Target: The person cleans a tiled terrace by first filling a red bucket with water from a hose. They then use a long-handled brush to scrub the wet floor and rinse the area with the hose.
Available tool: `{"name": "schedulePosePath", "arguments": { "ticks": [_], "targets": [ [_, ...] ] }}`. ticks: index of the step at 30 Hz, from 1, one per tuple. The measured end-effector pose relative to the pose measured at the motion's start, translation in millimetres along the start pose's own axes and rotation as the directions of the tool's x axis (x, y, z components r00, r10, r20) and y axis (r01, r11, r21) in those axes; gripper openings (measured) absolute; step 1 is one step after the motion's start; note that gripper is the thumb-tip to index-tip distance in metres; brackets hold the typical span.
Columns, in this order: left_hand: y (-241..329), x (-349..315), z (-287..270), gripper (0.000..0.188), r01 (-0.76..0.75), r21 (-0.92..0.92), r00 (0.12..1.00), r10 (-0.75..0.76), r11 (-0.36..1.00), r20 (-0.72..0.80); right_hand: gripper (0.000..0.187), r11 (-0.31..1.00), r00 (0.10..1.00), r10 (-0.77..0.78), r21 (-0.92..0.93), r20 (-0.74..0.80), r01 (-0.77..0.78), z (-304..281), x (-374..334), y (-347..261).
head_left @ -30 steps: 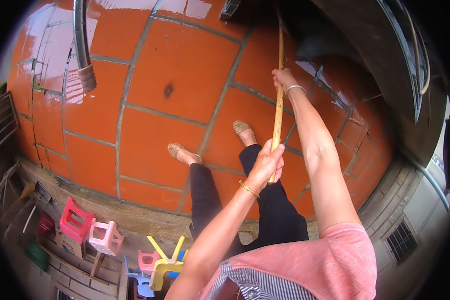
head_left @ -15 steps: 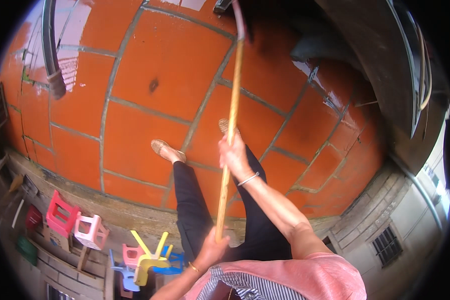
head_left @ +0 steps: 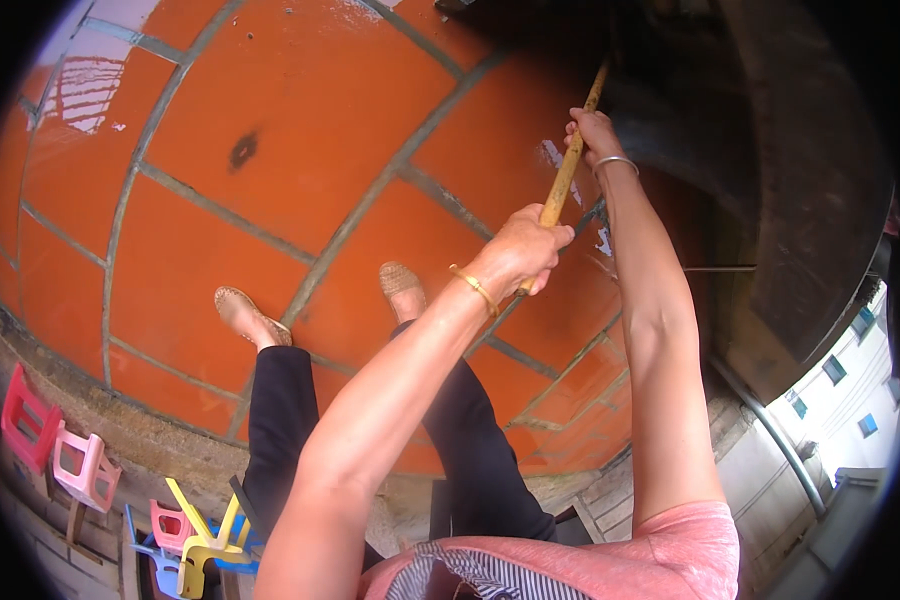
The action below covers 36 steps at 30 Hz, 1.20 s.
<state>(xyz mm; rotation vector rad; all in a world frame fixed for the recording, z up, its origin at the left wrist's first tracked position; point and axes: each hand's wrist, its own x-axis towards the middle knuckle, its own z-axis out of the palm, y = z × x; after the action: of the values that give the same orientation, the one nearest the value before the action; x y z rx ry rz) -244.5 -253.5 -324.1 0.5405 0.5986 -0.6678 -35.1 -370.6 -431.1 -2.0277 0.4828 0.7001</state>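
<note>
A long yellowish wooden pole (head_left: 566, 182) slants up and to the right in front of me, and I cannot make out its far end in the dark area. My left hand (head_left: 526, 248), with a gold bangle at the wrist, is closed around its near part, leaving a short end poking out below. Farther up, my right hand (head_left: 594, 136), below a silver bangle, also wraps around the pole. Both arms reach forward over the wet orange tiled floor (head_left: 300, 110).
At the lower left stand a red stool (head_left: 30, 420), a pink stool (head_left: 86, 466) and a yellow stool (head_left: 210, 555) beyond a stone ledge (head_left: 160, 415). A large dark overhanging shape (head_left: 820, 200) fills the upper right. A grey pipe (head_left: 770, 430) runs down at the right.
The pole has swung to the right and away from my body. Both hands have moved up and to the right with it, and my arms are now stretched out. The view has shifted right.
</note>
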Motion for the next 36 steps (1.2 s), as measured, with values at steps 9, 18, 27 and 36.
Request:
{"name": "schedulePosePath", "arguments": {
  "ticks": [9,18,27,36],
  "targets": [
    [-159.5,-138.9,49.7,0.024,0.047,0.008,0.961,-0.044,0.999,-0.274,0.050,0.997,0.969,0.070,-0.059,0.236,-0.058,2.3,-195.4,57.1],
    [-140.8,-52.1,74.5,0.025,-0.163,-0.121,0.972,0.139,0.979,-0.188,0.015,0.991,0.983,-0.131,0.010,0.125,0.131,-34.1,-119.9,29.8],
    [-33.6,1.2,64.4,0.017,-0.123,-0.179,0.986,0.101,0.976,-0.132,0.020,0.934,0.983,-0.109,-0.322,0.148,0.152,-19.9,3.6,-6.7],
    [-133.1,-164.7,73.9,0.018,0.098,-0.218,0.947,-0.159,0.971,-0.280,0.064,0.960,0.969,0.084,-0.281,0.231,-0.016,3.0,-194.3,81.8]
  ]
}}
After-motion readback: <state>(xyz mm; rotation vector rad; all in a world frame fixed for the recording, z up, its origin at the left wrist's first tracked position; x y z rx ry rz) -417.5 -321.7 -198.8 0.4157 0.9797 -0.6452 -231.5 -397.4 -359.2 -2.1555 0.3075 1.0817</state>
